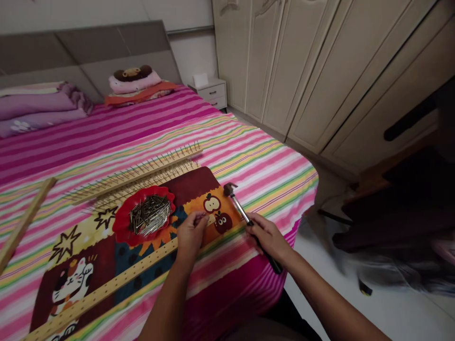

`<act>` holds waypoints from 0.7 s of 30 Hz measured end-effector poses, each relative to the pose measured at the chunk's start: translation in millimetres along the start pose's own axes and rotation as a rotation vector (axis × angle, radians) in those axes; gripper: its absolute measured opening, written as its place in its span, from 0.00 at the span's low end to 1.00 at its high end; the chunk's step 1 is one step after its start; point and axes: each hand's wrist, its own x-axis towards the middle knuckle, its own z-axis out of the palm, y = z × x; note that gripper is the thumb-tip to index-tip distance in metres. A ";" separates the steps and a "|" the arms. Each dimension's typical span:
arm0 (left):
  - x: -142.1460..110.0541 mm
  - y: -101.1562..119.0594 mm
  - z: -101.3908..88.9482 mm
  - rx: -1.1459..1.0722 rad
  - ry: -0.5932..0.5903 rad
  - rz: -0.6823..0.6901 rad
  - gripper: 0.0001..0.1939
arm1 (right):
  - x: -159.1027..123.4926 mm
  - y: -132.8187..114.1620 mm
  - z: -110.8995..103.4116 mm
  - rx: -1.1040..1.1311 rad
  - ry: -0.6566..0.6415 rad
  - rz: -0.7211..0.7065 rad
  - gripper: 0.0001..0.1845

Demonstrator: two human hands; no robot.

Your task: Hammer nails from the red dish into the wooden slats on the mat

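A claw hammer (243, 211) with a shiny shaft and black grip is held in my right hand (268, 237), its head pointing up and away over the bed. My left hand (192, 232) has thumb and fingers pinched together above the right end of a wooden strip (142, 263) dotted with holes. What the pinch holds, if anything, is too small to make out. The strip lies across a colourful printed mat (103, 279). A red scalloped dish (121, 226) full of loose nails (151, 213) sits on the mat, left of my left hand.
Beyond the dish lie wooden strips (138, 175) bristling with nails. Another wooden bar (26, 218) rests at the left on the striped bedsheet (263, 156). Folded bedding (39, 104) is by the headboard. A wardrobe (284, 61) and a dark chair-like shape stand at the right.
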 end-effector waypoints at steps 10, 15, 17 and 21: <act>-10.1 -8.3 6.5 0.206 0.114 0.295 0.07 | -36.8 -15.9 18.3 -0.535 -0.171 -0.291 0.26; -8.0 -3.8 10.7 0.283 0.094 0.332 0.06 | -37.7 -12.7 22.3 -0.540 -0.176 -0.184 0.26; -7.1 -3.5 10.9 0.295 0.080 0.332 0.07 | -38.7 -13.9 25.0 -0.512 -0.163 -0.142 0.26; -7.1 -6.4 10.7 0.282 0.078 0.345 0.07 | -39.8 -21.3 30.7 -0.457 -0.156 -0.112 0.26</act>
